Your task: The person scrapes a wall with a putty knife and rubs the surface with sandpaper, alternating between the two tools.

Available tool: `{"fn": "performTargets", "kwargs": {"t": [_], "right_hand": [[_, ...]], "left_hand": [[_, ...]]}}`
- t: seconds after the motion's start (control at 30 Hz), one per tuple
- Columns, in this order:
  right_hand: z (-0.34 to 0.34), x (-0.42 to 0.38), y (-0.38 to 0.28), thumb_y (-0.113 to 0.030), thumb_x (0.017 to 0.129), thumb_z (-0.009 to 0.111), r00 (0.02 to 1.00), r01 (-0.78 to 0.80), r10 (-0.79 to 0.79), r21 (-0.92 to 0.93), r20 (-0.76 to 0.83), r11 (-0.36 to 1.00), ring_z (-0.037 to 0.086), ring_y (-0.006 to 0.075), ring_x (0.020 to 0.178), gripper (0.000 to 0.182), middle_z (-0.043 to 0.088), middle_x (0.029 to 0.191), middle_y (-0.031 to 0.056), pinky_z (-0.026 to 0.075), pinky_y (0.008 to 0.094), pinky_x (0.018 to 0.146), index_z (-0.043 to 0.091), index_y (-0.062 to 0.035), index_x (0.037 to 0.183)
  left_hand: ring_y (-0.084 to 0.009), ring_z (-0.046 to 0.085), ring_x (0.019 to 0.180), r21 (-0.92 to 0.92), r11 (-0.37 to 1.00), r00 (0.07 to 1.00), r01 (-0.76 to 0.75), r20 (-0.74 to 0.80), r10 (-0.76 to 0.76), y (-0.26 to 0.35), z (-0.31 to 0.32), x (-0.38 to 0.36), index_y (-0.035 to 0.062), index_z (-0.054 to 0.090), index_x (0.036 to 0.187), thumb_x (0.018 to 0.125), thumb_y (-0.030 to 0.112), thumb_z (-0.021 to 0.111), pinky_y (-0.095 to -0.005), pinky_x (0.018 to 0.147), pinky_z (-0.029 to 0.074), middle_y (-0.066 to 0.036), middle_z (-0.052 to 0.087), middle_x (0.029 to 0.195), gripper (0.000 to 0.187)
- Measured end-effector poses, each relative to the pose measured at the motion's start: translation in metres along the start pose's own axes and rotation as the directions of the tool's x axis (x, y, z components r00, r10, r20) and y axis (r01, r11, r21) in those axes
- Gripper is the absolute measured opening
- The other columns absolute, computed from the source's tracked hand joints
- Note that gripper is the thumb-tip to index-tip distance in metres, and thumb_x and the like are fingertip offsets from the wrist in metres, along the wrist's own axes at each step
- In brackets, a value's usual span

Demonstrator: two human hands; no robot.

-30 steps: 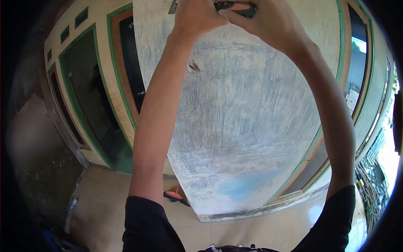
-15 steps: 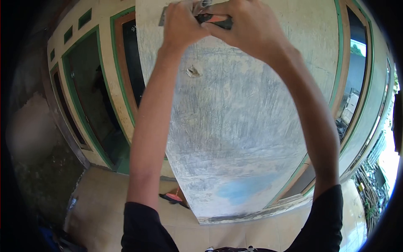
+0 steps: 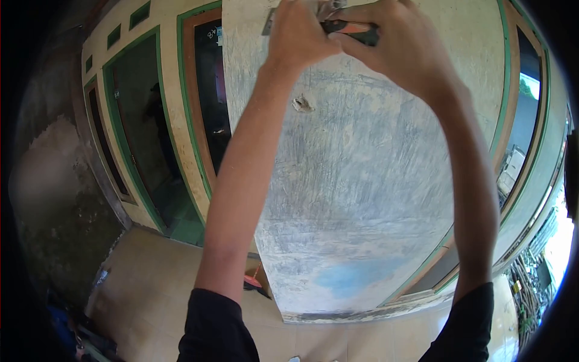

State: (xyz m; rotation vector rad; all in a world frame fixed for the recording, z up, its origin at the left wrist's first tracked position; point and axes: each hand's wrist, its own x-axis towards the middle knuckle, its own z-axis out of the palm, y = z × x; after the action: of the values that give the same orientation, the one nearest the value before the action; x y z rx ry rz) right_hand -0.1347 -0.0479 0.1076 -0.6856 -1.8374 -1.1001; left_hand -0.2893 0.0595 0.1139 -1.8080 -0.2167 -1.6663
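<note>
At the top of the head view, both hands are raised against a scuffed grey-white wall (image 3: 362, 169). My right hand (image 3: 407, 45) is closed around the black and orange handle of a scraper (image 3: 357, 30). Close beside it, my left hand (image 3: 301, 33) is closed on the metal end of the same tool. A flat metal edge sticks out to the left of my left hand. The fingertips are partly hidden and cut off by the frame's top. Below the hands, a small chipped hole (image 3: 303, 104) shows in the wall.
A green-framed doorway (image 3: 145, 133) and a dark window (image 3: 208, 90) are at left; another window (image 3: 520, 114) is at right. A broom head (image 3: 253, 282) lies by the wall's foot on the tiled floor (image 3: 157, 283). Stacked sticks (image 3: 528, 301) are outside at right.
The camera view has turned left, so the wall and doorway appear farther right. My hands have shifted slightly right along the wall, with the scraper still held in both.
</note>
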Motion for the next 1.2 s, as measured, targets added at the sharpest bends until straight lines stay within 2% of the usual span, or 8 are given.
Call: {"fn": "performTargets", "kwargs": {"t": [0.07, 0.17, 0.27, 0.43, 0.53, 0.8, 1.07, 1.2], "right_hand": [[-0.034, 0.004, -0.013, -0.014, 0.081, 0.073, 0.947, -0.073, 0.077, -0.025, 0.311, 0.997, 0.061, 0.0205, 0.051, 0.016, 0.068, 0.063, 0.0096, 0.050, 0.0344, 0.057, 0.068, -0.0011, 0.073], [-0.024, 0.008, -0.015, -0.012, 0.079, 0.074, 0.954, -0.071, 0.079, -0.040, 0.290, 0.997, 0.058, 0.0185, 0.050, 0.016, 0.067, 0.061, 0.0086, 0.048, 0.0339, 0.055, 0.066, -0.0014, 0.070], [-0.010, 0.018, -0.013, -0.011, 0.078, 0.075, 0.952, -0.144, 0.120, 0.066, 0.282, 0.987, 0.060, 0.0210, 0.050, 0.016, 0.067, 0.062, 0.0101, 0.049, 0.0347, 0.056, 0.066, -0.0002, 0.070], [0.012, 0.011, -0.005, -0.013, 0.079, 0.073, 0.994, 0.018, -0.045, 0.265, 0.095, 0.964, 0.065, 0.0274, 0.055, 0.015, 0.070, 0.068, 0.0143, 0.052, 0.0358, 0.059, 0.070, 0.0011, 0.077], [-0.017, 0.018, -0.022, -0.015, 0.080, 0.073, 0.976, 0.033, -0.033, 0.006, 0.216, 0.999, 0.066, 0.0274, 0.057, 0.017, 0.070, 0.068, 0.0148, 0.053, 0.0368, 0.060, 0.070, 0.0007, 0.075], [0.032, 0.021, -0.026, -0.016, 0.080, 0.073, 0.991, -0.028, 0.014, 0.111, 0.130, 0.993, 0.066, 0.0269, 0.058, 0.015, 0.069, 0.067, 0.0126, 0.053, 0.0383, 0.063, 0.069, -0.0023, 0.075], [0.002, 0.020, -0.034, -0.014, 0.078, 0.075, 0.982, 0.045, -0.006, -0.206, 0.186, 0.978, 0.068, 0.0279, 0.062, 0.014, 0.071, 0.071, 0.0144, 0.054, 0.0380, 0.064, 0.072, -0.0007, 0.081], [0.057, 0.016, 0.003, -0.013, 0.078, 0.074, 0.994, -0.025, -0.002, 0.254, 0.107, 0.967, 0.068, 0.0273, 0.061, 0.015, 0.070, 0.071, 0.0153, 0.054, 0.0364, 0.063, 0.070, 0.0008, 0.077]], "left_hand": [[-0.0083, 0.034, 0.052, -0.075, 0.995, 0.997, 0.068, -0.019, -0.069, 0.012, 0.007, -0.003, 0.0120, 0.038, 0.061, 0.076, 0.046, 0.083, -0.0307, 0.045, 0.029, 0.003, 0.038, 0.053, 0.058], [-0.0082, 0.033, 0.052, -0.144, 0.987, 0.997, 0.068, -0.023, -0.072, 0.014, 0.001, -0.005, 0.0125, 0.037, 0.062, 0.076, 0.044, 0.082, -0.0307, 0.045, 0.028, 0.003, 0.038, 0.053, 0.057], [-0.0230, 0.034, 0.049, -0.066, 0.993, 0.993, 0.102, -0.045, -0.105, -0.003, -0.007, -0.006, 0.0021, 0.049, 0.062, 0.067, 0.024, 0.080, -0.0358, 0.051, 0.039, -0.011, 0.043, 0.051, 0.038], [-0.0077, 0.032, 0.053, -0.033, 0.998, 0.998, 0.062, -0.019, -0.063, -0.008, -0.018, -0.005, 0.0132, 0.036, 0.063, 0.077, 0.043, 0.082, -0.0301, 0.046, 0.028, 0.004, 0.037, 0.055, 0.057], [-0.0075, 0.032, 0.053, -0.355, 0.922, 0.977, 0.154, -0.085, -0.195, 0.004, -0.006, -0.007, 0.0136, 0.036, 0.063, 0.076, 0.042, 0.083, -0.0299, 0.046, 0.026, 0.006, 0.036, 0.056, 0.056], [-0.0178, 0.032, 0.050, 0.155, 0.988, 0.999, 0.028, 0.037, -0.034, -0.029, -0.042, -0.010, 0.0030, 0.048, 0.060, 0.067, 0.030, 0.083, -0.0324, 0.049, 0.037, -0.009, 0.040, 0.050, 0.045], [-0.0073, 0.034, 0.053, -0.186, 0.972, 0.986, 0.141, -0.063, -0.155, -0.011, -0.024, -0.017, 0.0130, 0.041, 0.062, 0.075, 0.036, 0.082, -0.0294, 0.045, 0.029, 0.004, 0.039, 0.055, 0.049], [-0.0067, 0.034, 0.054, 0.159, 0.987, 0.999, 0.023, -0.034, -0.018, -0.023, -0.028, -0.014, 0.0107, 0.041, 0.061, 0.076, 0.032, 0.080, -0.0293, 0.045, 0.029, 0.004, 0.038, 0.055, 0.047]]}}
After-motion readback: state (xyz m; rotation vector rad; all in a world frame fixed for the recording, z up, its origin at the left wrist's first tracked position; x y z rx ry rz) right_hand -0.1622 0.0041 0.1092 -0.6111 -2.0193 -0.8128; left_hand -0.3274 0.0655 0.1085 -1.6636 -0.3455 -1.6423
